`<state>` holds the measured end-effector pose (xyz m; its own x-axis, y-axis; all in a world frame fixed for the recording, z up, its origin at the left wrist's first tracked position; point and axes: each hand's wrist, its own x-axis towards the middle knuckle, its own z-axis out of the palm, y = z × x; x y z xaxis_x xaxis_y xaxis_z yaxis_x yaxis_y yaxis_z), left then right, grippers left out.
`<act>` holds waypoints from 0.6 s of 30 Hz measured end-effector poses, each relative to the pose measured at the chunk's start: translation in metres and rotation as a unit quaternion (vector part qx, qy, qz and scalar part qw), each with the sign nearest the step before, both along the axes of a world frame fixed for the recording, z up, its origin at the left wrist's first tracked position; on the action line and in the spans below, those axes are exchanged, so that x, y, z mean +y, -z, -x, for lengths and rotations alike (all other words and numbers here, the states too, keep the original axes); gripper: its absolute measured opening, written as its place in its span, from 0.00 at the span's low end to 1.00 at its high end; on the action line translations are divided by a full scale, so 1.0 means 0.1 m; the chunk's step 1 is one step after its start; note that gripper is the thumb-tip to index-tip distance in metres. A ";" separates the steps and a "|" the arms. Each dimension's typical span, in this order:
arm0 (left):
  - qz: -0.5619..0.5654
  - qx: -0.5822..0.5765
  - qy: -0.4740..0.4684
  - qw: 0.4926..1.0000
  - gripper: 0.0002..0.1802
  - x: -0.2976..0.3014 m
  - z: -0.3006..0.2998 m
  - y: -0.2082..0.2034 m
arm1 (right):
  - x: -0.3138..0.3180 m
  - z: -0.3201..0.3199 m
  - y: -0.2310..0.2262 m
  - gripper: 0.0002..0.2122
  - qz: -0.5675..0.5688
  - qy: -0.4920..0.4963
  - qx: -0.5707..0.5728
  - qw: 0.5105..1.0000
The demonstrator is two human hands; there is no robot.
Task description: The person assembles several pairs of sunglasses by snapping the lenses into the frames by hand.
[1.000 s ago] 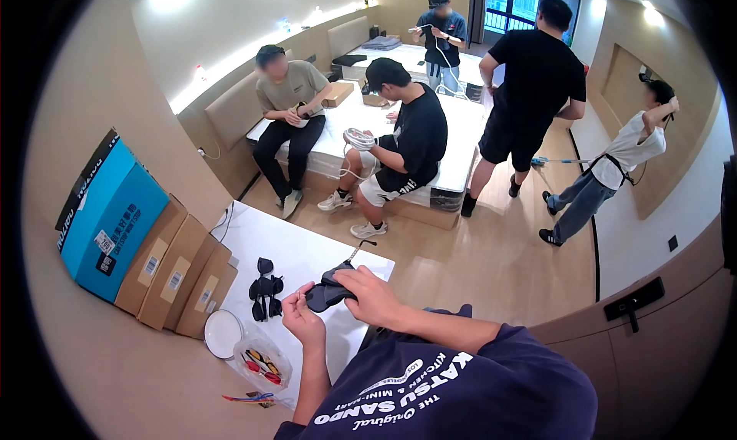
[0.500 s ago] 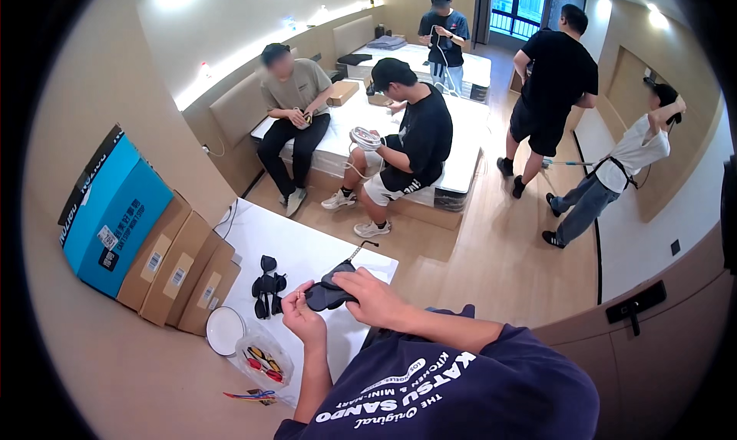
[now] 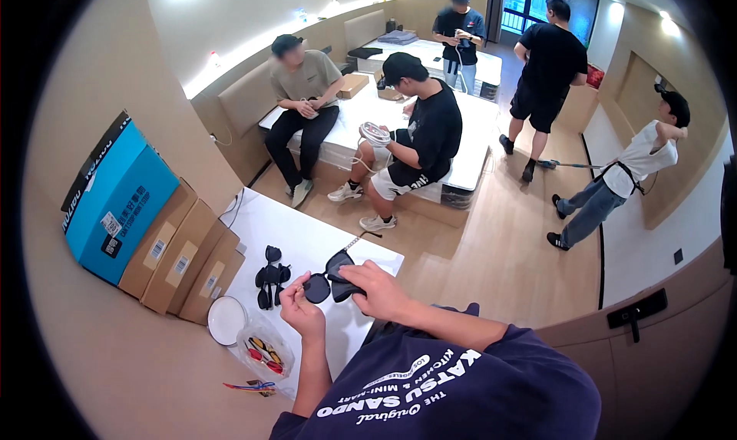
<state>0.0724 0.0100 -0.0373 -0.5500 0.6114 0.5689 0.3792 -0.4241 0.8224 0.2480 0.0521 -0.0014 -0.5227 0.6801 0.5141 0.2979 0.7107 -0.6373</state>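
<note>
Over the white table [image 3: 338, 339] I hold a pair of dark sunglasses [image 3: 317, 289], one chain-like temple sticking out toward the far side. My left hand [image 3: 302, 309] pinches the near-left edge of the frame beside a round lens. A dark grey piece, apparently a wiping cloth [image 3: 347, 293], lies under the fingers of my right hand [image 3: 378, 288], pressed against the other lens. Just left of my hands, several black sunglasses [image 3: 270, 276] lie in a row on the table. Nearer to me, a clear plastic bag [image 3: 259, 334] contains red and yellow glasses [image 3: 265, 355].
Brown cardboard boxes [image 3: 180, 260] and a blue box [image 3: 123, 202] stand at the left, beside a white round plate [image 3: 226, 320]. Coloured cords [image 3: 249, 386] lie nearby. Two people sit on a bed [image 3: 468, 164]; others stand farther off. A door [image 3: 668, 348] is at the right.
My right hand has shifted slightly right and down over the lens, so more of the sunglasses shows. My left hand keeps its hold. The view has shifted a little.
</note>
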 end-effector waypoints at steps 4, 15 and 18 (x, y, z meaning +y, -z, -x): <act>0.007 -0.040 0.030 0.999 0.05 0.02 0.02 -0.02 | 0.06 -0.01 0.04 0.26 0.002 0.046 0.003 0.999; 0.017 -0.086 0.020 0.996 0.06 0.01 0.10 -0.01 | 0.05 -0.01 0.04 0.25 0.011 0.011 -0.024 1.000; 0.018 -0.087 0.090 0.992 0.04 0.02 0.11 0.05 | 0.08 0.00 0.06 0.23 -0.018 0.057 -0.034 0.998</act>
<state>0.0613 0.0125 -0.0424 -0.5172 0.7276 0.4507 0.1510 -0.4408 0.8848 0.2478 0.0600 -0.0073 -0.4768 0.7193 0.5052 0.4203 0.6913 -0.5877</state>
